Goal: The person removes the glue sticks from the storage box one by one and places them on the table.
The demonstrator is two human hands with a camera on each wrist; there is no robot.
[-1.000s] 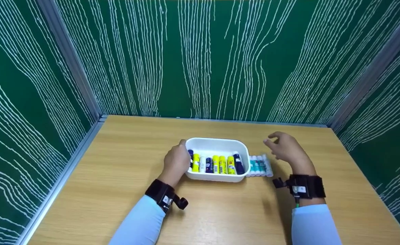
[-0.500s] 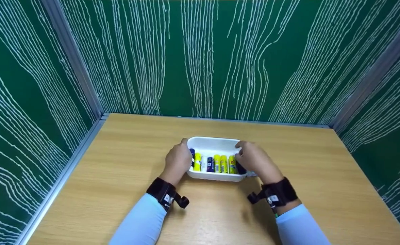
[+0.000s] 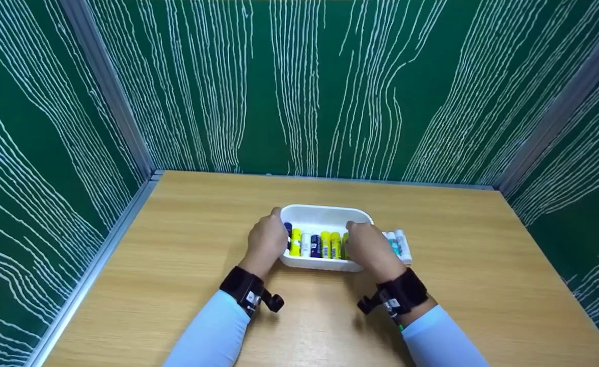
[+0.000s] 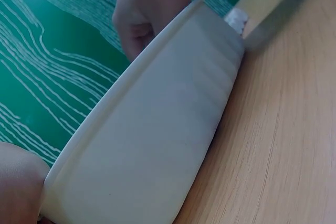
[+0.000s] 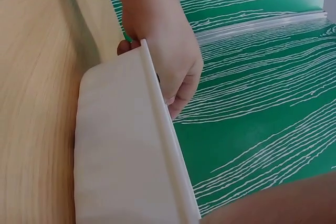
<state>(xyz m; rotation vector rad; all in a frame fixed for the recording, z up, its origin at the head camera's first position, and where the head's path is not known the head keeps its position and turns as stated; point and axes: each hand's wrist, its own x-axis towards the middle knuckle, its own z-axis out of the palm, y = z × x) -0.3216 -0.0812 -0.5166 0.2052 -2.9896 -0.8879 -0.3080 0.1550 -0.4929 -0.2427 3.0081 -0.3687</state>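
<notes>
My left hand (image 3: 268, 237) grips the left end of a white plastic box (image 3: 315, 264); in the right wrist view its fingers (image 5: 123, 47) bend round the rim. Inside the box stands a row of glue sticks: a yellow one (image 3: 295, 242), a white one (image 3: 305, 245), a dark blue one (image 3: 316, 246) and more yellow ones. My right hand (image 3: 373, 250) reaches over the right end of the box, covering the sticks there. Its bent fingers dip below the rim in the left wrist view (image 4: 152, 11), and I cannot tell whether they hold a glue stick.
Against the box's right side, several white-and-teal glue sticks (image 3: 403, 247) lie on the wooden table (image 3: 202, 214), partly behind my right hand. Green panels (image 3: 259, 92) with white streaks stand at the back and on both sides.
My right hand has come left from above the white-and-teal sticks to the box's right end, then a little further in and down. The left hand keeps its grip on the box.
</notes>
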